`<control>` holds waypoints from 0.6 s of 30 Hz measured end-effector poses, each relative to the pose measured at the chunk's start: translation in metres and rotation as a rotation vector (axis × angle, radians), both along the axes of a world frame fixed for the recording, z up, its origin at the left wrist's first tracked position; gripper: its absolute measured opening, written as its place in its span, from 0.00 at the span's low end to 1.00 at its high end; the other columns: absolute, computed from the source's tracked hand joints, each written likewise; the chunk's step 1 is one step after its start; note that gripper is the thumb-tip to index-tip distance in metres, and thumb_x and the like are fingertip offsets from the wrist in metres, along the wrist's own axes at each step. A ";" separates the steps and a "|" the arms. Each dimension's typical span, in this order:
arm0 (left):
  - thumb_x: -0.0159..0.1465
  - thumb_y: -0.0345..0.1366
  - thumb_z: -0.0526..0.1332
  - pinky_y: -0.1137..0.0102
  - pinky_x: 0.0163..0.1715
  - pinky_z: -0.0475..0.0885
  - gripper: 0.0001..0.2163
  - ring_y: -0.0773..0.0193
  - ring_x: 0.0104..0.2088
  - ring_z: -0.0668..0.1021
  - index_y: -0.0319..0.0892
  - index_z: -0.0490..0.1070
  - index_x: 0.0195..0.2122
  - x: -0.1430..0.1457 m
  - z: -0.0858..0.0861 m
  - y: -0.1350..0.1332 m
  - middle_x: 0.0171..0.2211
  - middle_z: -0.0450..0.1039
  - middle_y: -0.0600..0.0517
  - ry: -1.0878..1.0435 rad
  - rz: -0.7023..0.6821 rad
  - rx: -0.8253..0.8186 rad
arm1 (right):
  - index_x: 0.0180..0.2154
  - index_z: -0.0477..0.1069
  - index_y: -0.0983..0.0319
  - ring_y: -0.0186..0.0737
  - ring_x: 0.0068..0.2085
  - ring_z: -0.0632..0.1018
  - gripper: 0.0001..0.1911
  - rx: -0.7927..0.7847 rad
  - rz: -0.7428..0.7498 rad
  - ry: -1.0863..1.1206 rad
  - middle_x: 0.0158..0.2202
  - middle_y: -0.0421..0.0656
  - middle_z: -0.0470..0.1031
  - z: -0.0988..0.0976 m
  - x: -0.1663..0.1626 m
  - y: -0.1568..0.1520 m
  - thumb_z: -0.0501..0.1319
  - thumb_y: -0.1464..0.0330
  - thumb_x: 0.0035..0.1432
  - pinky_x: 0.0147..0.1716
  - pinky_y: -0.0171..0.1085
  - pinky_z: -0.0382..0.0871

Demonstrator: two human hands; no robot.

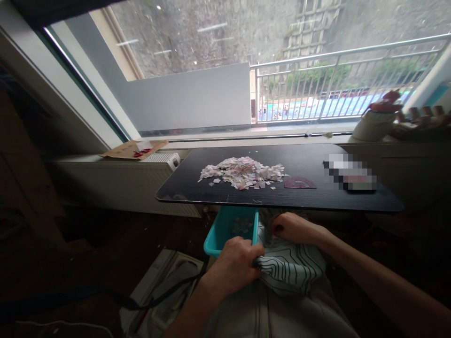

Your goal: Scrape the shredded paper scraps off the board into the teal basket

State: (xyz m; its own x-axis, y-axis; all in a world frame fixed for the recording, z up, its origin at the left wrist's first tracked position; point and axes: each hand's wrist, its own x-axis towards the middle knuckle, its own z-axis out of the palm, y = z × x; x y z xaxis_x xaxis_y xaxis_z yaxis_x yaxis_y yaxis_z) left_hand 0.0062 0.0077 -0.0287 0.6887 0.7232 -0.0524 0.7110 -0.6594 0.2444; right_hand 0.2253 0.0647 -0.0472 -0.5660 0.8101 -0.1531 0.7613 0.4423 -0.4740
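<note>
A white cloth with dark wavy lines (292, 265) is stretched over my lap, just below the table edge. My left hand (237, 263) is closed, its thumb and fingers pinching the near-left edge of this cloth beside the rim of a turquoise plastic bin (214, 234). Small scraps lie at the bottom of the bin. Farther to the right, my right hand (296, 228) curls its fingers closed on the cloth's upper part; the fingertips are partly hidden. On the black tabletop (190, 180) sits a heap of small paper scraps (244, 171).
A purple protractor (300, 183) lies right of the heap, near a blurred-out flat object (350, 173). Behind the table are a window sill and a white pot (373, 123). A radiator (141, 180) with brown paper (136, 150) on top stands left. Scraps dot the dark floor.
</note>
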 end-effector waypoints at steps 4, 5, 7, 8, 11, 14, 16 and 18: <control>0.57 0.35 0.63 0.70 0.29 0.60 0.03 0.60 0.30 0.72 0.45 0.71 0.33 -0.001 0.001 0.000 0.27 0.70 0.54 -0.010 0.010 -0.009 | 0.29 0.76 0.64 0.34 0.26 0.71 0.12 -0.102 -0.135 0.231 0.24 0.41 0.75 0.007 0.019 0.001 0.55 0.67 0.53 0.26 0.32 0.61; 0.57 0.35 0.63 0.70 0.29 0.60 0.03 0.60 0.30 0.72 0.45 0.71 0.33 -0.001 0.001 0.000 0.27 0.70 0.54 -0.011 0.012 -0.005 | 0.30 0.76 0.65 0.34 0.26 0.71 0.12 -0.162 -0.181 0.304 0.24 0.41 0.75 0.008 0.024 0.001 0.55 0.65 0.54 0.25 0.32 0.62; 0.57 0.35 0.63 0.70 0.29 0.60 0.03 0.60 0.30 0.72 0.45 0.71 0.33 -0.001 0.000 0.000 0.27 0.70 0.54 -0.014 0.011 -0.002 | 0.32 0.75 0.65 0.33 0.25 0.71 0.13 -0.277 -0.263 0.446 0.24 0.41 0.74 0.009 0.031 0.001 0.57 0.62 0.53 0.26 0.32 0.64; 0.57 0.35 0.63 0.70 0.29 0.60 0.03 0.60 0.30 0.72 0.45 0.71 0.33 -0.001 0.000 0.000 0.26 0.70 0.54 -0.017 0.011 -0.002 | 0.32 0.75 0.66 0.33 0.25 0.71 0.14 -0.318 -0.297 0.505 0.24 0.40 0.74 0.009 0.034 0.001 0.59 0.61 0.53 0.26 0.33 0.65; 0.57 0.34 0.63 0.70 0.29 0.61 0.03 0.60 0.30 0.72 0.45 0.71 0.33 -0.001 0.001 0.000 0.27 0.70 0.54 -0.020 0.014 -0.011 | 0.32 0.74 0.66 0.32 0.24 0.72 0.15 -0.388 -0.384 0.623 0.23 0.40 0.74 0.011 0.040 0.000 0.62 0.59 0.50 0.27 0.33 0.68; 0.57 0.34 0.63 0.70 0.30 0.61 0.03 0.60 0.31 0.72 0.44 0.72 0.33 -0.002 0.001 0.000 0.27 0.70 0.54 -0.022 0.018 -0.033 | 0.33 0.74 0.66 0.33 0.26 0.75 0.17 -0.438 -0.450 0.693 0.25 0.41 0.76 0.014 0.044 -0.001 0.64 0.58 0.49 0.29 0.34 0.71; 0.57 0.34 0.63 0.70 0.30 0.61 0.03 0.60 0.31 0.72 0.44 0.72 0.33 -0.002 0.001 0.000 0.27 0.70 0.54 -0.023 0.018 -0.040 | 0.34 0.74 0.66 0.33 0.27 0.75 0.17 -0.460 -0.467 0.714 0.27 0.42 0.77 0.015 0.046 -0.001 0.64 0.58 0.49 0.30 0.34 0.72; 0.57 0.34 0.63 0.70 0.30 0.61 0.03 0.60 0.31 0.72 0.45 0.72 0.33 -0.002 0.001 0.000 0.27 0.70 0.53 -0.025 0.016 -0.034 | 0.34 0.74 0.65 0.33 0.26 0.76 0.16 -0.456 -0.482 0.707 0.26 0.41 0.77 0.014 0.047 -0.001 0.64 0.58 0.49 0.29 0.34 0.72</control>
State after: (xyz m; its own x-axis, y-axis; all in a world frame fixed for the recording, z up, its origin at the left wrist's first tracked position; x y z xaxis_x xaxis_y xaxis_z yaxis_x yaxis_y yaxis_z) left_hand 0.0039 0.0073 -0.0279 0.6782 0.7324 -0.0600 0.7150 -0.6387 0.2843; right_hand 0.2725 0.0639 -0.0334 -0.2710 0.9263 -0.2619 0.2862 -0.1823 -0.9407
